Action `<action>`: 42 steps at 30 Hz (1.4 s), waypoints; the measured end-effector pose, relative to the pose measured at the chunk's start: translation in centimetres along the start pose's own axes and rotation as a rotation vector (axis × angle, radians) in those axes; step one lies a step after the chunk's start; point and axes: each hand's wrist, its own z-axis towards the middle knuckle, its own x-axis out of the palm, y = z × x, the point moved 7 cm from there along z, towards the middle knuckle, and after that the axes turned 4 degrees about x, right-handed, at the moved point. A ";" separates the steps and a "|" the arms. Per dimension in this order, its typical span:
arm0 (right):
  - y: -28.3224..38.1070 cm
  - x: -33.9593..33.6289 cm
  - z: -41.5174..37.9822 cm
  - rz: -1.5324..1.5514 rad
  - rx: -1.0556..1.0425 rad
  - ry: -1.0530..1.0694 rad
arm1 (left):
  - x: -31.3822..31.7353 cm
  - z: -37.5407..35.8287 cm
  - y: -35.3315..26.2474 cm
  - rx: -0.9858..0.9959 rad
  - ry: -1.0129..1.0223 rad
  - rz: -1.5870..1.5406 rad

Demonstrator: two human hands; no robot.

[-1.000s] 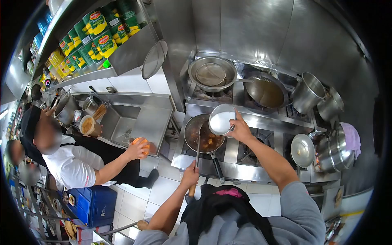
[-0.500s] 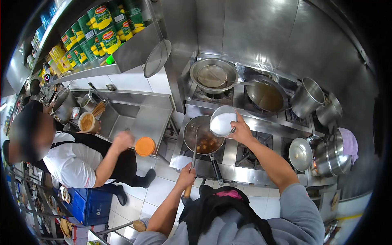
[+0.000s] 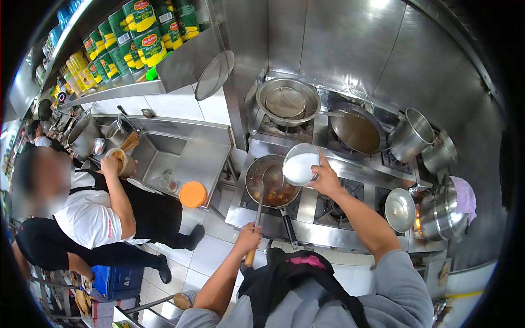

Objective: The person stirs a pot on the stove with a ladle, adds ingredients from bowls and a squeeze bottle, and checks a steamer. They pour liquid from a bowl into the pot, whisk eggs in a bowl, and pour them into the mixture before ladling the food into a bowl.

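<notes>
My left hand (image 3: 249, 239) is closed around the wooden handle of a long ladle (image 3: 259, 210). The ladle's bowl rests inside a frying pan (image 3: 285, 200) on the front left burner, among brown chunks in dark sauce (image 3: 283, 195). Over the pan's right rim, my right hand (image 3: 327, 179) grips a jug (image 3: 300, 146) by its handle side. White contents (image 3: 301, 168) show inside the jug, which is tilted slightly toward the pan. The pan's black handle (image 3: 289, 228) points toward me, with neither hand on it.
Behind the pan stand a basin with a strainer (image 3: 285, 102) and a wok of brownish liquid (image 3: 358, 131). Steel pots (image 3: 411, 134) and a small pan (image 3: 400, 210) are at right. A co-worker (image 3: 104, 205) stands left by the sink (image 3: 158, 158), near an orange lid (image 3: 193, 194).
The ladle's bowl has shifted and shows more clearly in the pan; the jug stays over the rim. The co-worker's hand has moved from the sink to a tub. Another person appears behind them.
</notes>
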 end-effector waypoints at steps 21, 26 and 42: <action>-1.3 0.7 -7.3 0.387 0.409 -0.247 | 1.3 1.2 2.7 -0.057 0.151 -0.262; -5.3 1.2 -13.5 0.560 0.452 -0.427 | -5.1 -1.5 2.1 -0.003 0.223 -0.041; -12.1 -16.3 -42.9 0.305 0.600 -0.874 | 1.4 0.1 2.7 0.009 0.246 0.040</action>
